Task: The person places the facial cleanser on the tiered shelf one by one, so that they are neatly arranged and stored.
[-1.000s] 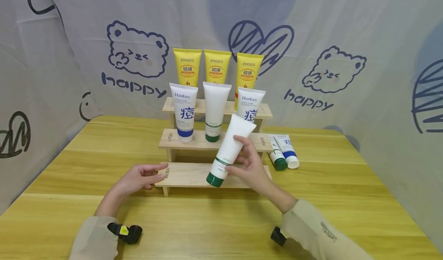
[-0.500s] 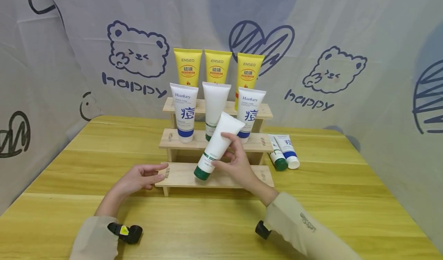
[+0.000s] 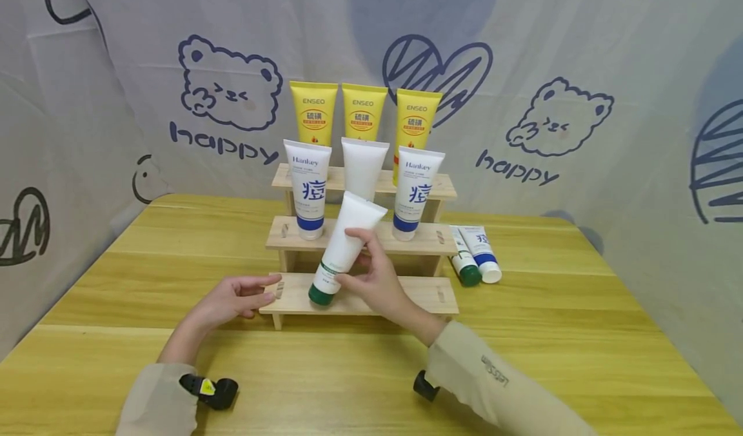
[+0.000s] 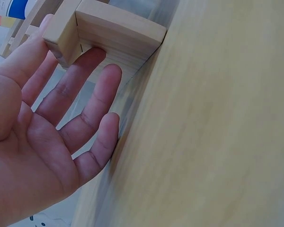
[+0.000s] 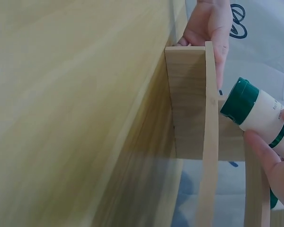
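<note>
My right hand grips a white squeeze tube with a green cap, tilted with its cap to the lower left. The cap is just over the lowest step of a three-tier wooden display stand; contact with the step cannot be told. In the right wrist view, thumb and fingers hold the tube near its green band. My left hand holds the left end of that lowest step. In the left wrist view, its thumb is on the step's end and other fingers reach underneath.
On the middle tier stand two white-and-blue tubes with a white tube between them, partly hidden. Yellow tubes fill the top tier. A green-capped tube and a blue-banded tube lie right of the stand.
My right hand has carried the green-capped tube leftward along the lowest step, uncovering the right blue-banded tube on the middle tier. The left hand stays at the step's end.
</note>
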Demonstrator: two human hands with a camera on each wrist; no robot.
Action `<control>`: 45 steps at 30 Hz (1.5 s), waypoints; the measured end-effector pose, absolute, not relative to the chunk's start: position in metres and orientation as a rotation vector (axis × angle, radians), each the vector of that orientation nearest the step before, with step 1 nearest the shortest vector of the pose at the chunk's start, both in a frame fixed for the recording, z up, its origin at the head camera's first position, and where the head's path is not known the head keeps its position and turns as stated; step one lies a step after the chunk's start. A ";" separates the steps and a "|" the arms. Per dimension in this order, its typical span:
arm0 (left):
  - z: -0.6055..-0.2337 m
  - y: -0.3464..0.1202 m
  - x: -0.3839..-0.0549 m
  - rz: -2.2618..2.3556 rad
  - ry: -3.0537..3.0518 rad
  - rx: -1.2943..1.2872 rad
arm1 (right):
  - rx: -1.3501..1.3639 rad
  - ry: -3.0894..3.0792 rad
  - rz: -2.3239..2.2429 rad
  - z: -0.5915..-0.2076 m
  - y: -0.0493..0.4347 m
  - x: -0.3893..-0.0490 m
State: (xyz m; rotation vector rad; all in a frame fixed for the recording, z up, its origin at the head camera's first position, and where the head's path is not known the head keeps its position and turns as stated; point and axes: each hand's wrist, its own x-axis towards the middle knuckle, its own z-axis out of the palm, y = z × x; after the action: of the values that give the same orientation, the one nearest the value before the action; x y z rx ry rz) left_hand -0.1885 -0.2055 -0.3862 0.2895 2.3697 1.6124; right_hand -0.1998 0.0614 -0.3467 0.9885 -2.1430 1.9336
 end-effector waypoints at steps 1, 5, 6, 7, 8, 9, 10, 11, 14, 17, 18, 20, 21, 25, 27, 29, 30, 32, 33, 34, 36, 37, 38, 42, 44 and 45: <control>-0.386 -0.205 -0.188 1.611 2.370 0.291 | 1.007 -2.148 1.910 -0.346 0.059 -0.200; -0.386 -0.205 -0.188 1.609 2.370 0.291 | 1.087 -2.171 1.744 -0.344 0.051 -0.202; -0.386 -0.205 -0.188 1.609 2.370 0.291 | 1.110 -2.171 1.687 -0.344 0.049 -0.202; -0.386 -0.205 -0.188 1.610 2.369 0.290 | 1.131 -2.169 1.634 -0.344 0.047 -0.203; -0.386 -0.205 -0.188 1.611 2.367 0.289 | 1.152 -2.166 1.582 -0.344 0.046 -0.203; -0.386 -0.205 -0.188 1.614 2.365 0.289 | 1.168 -2.164 1.532 -0.344 0.044 -0.204; -0.386 -0.205 -0.188 1.617 2.362 0.290 | 1.185 -2.161 1.490 -0.344 0.042 -0.204; -0.386 -0.206 -0.188 1.620 2.358 0.291 | 1.203 -2.156 1.457 -0.344 0.041 -0.204; -0.386 -0.206 -0.188 1.627 2.350 0.298 | 1.246 -2.169 1.374 -0.343 0.037 -0.204; -0.387 -0.206 -0.188 1.632 2.347 0.308 | 1.289 -2.188 1.300 -0.342 0.035 -0.204; -0.387 -0.206 -0.188 1.635 2.345 0.312 | 1.302 -2.196 1.280 -0.342 0.034 -0.204; -0.387 -0.207 -0.188 1.635 2.348 0.318 | 1.324 -2.204 1.239 -0.341 0.032 -0.204; -0.387 -0.207 -0.188 1.636 2.350 0.321 | 1.333 -2.208 1.215 -0.341 0.032 -0.204; -0.387 -0.207 -0.188 1.636 2.353 0.327 | 1.366 -2.202 1.148 -0.342 0.029 -0.204; -0.387 -0.206 -0.188 1.640 2.347 0.326 | 1.383 -2.196 1.138 -0.342 0.027 -0.204; -0.386 -0.206 -0.188 1.640 2.346 0.322 | 1.401 -2.191 1.146 -0.343 0.026 -0.204; -0.386 -0.206 -0.188 1.638 2.347 0.319 | 1.407 -2.191 1.152 -0.343 0.026 -0.205; -0.386 -0.206 -0.188 1.634 2.350 0.316 | 1.415 -2.188 1.160 -0.344 0.026 -0.205; -0.386 -0.206 -0.188 1.632 2.352 0.314 | 1.418 -2.187 1.166 -0.344 0.026 -0.205; -0.386 -0.206 -0.188 1.628 2.356 0.313 | 1.422 -2.183 1.171 -0.344 0.026 -0.205; -0.387 -0.206 -0.188 1.627 2.355 0.310 | 1.433 -2.175 1.175 -0.345 0.027 -0.204; -0.387 -0.206 -0.188 1.627 2.355 0.309 | 1.441 -2.172 1.168 -0.346 0.028 -0.204; -0.387 -0.206 -0.188 1.628 2.353 0.309 | 1.450 -2.170 1.158 -0.346 0.029 -0.205; -0.387 -0.206 -0.188 1.633 2.348 0.308 | 1.493 -2.165 1.090 -0.348 0.034 -0.204; -0.388 -0.206 -0.188 1.638 2.345 0.307 | 1.504 -2.175 1.061 -0.349 0.037 -0.203; -0.388 -0.207 -0.188 1.641 2.343 0.304 | 1.506 -2.179 1.061 -0.348 0.039 -0.202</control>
State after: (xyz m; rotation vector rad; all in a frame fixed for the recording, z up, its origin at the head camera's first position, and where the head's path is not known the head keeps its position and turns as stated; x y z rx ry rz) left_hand -0.1884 -0.2065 -0.3877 0.3043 2.3432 1.6405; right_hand -0.2021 0.0391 -0.3485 1.5057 -2.1788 1.0607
